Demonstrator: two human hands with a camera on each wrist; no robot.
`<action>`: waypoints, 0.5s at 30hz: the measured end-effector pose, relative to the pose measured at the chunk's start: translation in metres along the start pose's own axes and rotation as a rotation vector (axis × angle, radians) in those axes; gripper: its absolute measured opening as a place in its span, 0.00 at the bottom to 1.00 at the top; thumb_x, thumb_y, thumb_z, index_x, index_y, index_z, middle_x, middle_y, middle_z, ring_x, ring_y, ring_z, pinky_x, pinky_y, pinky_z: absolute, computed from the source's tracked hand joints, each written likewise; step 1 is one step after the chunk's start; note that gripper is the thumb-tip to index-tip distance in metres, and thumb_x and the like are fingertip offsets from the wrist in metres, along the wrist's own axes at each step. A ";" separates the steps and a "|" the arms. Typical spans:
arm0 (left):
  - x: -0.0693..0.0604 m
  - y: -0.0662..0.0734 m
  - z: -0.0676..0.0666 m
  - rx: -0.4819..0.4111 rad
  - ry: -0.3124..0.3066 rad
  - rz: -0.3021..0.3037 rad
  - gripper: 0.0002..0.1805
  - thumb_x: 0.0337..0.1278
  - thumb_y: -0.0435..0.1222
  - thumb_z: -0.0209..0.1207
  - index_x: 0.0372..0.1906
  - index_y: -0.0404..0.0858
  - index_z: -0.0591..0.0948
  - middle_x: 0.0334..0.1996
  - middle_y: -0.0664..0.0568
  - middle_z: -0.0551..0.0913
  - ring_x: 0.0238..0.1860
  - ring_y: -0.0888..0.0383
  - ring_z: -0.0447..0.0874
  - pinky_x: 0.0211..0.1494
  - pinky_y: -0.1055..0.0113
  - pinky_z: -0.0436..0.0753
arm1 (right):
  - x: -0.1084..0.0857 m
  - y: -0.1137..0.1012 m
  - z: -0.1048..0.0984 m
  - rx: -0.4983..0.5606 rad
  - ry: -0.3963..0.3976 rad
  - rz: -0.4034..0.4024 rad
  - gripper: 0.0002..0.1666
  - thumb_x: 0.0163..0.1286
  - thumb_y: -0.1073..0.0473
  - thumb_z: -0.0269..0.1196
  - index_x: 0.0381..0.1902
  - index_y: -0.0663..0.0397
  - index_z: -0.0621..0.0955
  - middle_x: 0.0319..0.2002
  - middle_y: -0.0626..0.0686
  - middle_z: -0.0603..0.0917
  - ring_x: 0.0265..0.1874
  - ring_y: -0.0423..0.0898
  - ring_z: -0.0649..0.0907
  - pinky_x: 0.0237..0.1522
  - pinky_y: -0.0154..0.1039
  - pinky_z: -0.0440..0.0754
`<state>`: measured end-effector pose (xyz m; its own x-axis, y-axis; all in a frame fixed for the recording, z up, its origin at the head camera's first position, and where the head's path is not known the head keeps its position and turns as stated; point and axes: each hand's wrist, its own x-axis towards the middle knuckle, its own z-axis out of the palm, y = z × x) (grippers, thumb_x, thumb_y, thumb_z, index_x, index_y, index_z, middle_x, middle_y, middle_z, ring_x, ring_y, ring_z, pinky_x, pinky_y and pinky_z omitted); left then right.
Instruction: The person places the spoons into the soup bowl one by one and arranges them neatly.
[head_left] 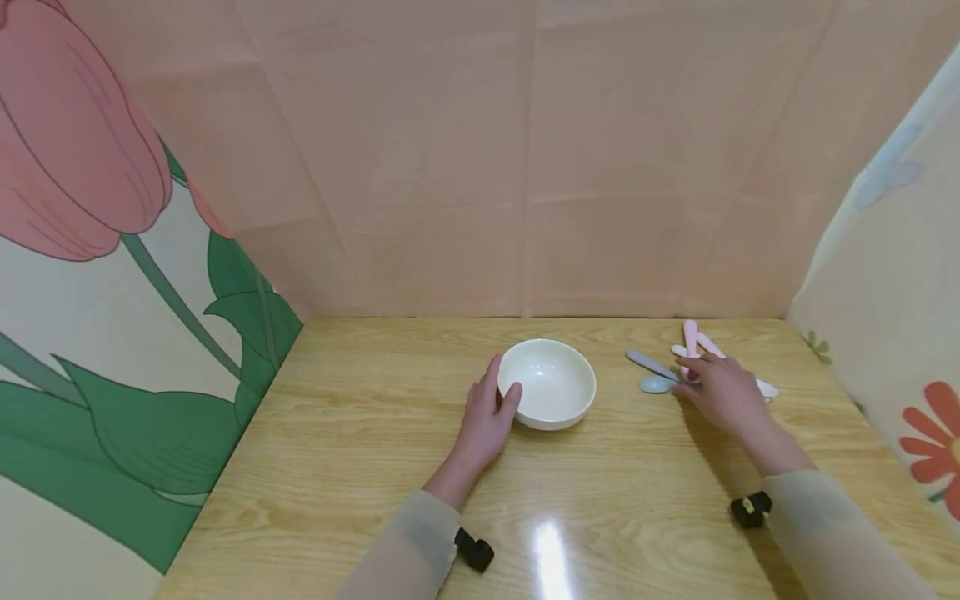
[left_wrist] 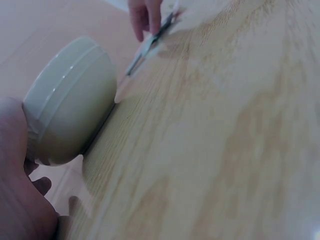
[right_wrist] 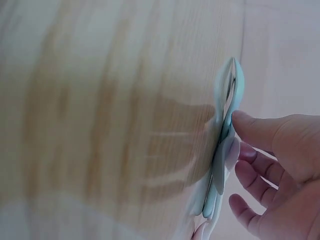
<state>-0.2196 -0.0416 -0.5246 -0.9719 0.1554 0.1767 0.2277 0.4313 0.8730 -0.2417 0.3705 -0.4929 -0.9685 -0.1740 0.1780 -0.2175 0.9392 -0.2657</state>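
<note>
A white bowl (head_left: 551,392) stands upright on the wooden table. My left hand (head_left: 483,421) holds it by its left side, with the thumb at the near rim and the fingers along the outer wall. To the right lies a loose pile of spoons: a light blue spoon (head_left: 656,384), a grey-lilac spoon (head_left: 647,362) and pink handles (head_left: 691,330). Over this pile my right hand (head_left: 723,390) reaches down. In the right wrist view its thumb meets the edge of a teal spoon (right_wrist: 238,85), while the loosely bent fingers stay apart from the thumb. Parts of the pile are hidden under the hand.
The wooden table (head_left: 360,433) ends at a pinkish cloth backdrop (head_left: 420,167) just behind the spoons. Printed panels stand at both sides, with a tulip (head_left: 82,133) on the left and a red flower (head_left: 933,442) on the right.
</note>
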 end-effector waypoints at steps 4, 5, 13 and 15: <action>0.000 0.000 0.000 0.004 -0.001 0.002 0.41 0.88 0.59 0.48 0.92 0.48 0.54 0.86 0.48 0.64 0.86 0.38 0.55 0.87 0.37 0.52 | 0.002 -0.001 0.001 -0.003 -0.002 -0.019 0.30 0.72 0.57 0.77 0.66 0.66 0.85 0.43 0.63 0.86 0.42 0.71 0.83 0.38 0.71 0.79; 0.000 -0.001 0.000 0.006 -0.003 0.001 0.41 0.88 0.60 0.48 0.92 0.48 0.54 0.86 0.48 0.63 0.86 0.39 0.55 0.88 0.38 0.50 | 0.002 -0.001 0.002 -0.004 -0.002 -0.022 0.28 0.72 0.57 0.76 0.64 0.65 0.86 0.43 0.63 0.86 0.41 0.70 0.83 0.38 0.70 0.79; 0.002 -0.003 0.001 0.012 -0.007 0.011 0.42 0.88 0.60 0.47 0.92 0.48 0.53 0.87 0.48 0.62 0.87 0.43 0.56 0.90 0.43 0.44 | 0.005 -0.001 0.007 -0.003 -0.002 -0.015 0.17 0.73 0.57 0.76 0.54 0.61 0.91 0.44 0.66 0.85 0.41 0.68 0.83 0.35 0.66 0.80; 0.002 -0.003 0.001 0.009 -0.006 0.013 0.42 0.88 0.60 0.47 0.92 0.48 0.53 0.87 0.48 0.62 0.87 0.43 0.56 0.89 0.42 0.44 | 0.005 -0.002 0.007 -0.001 0.001 -0.013 0.16 0.72 0.57 0.76 0.52 0.62 0.91 0.43 0.65 0.85 0.41 0.68 0.82 0.34 0.67 0.80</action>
<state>-0.2222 -0.0418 -0.5274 -0.9685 0.1663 0.1852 0.2408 0.4374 0.8664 -0.2474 0.3658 -0.4981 -0.9655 -0.1861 0.1820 -0.2301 0.9372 -0.2622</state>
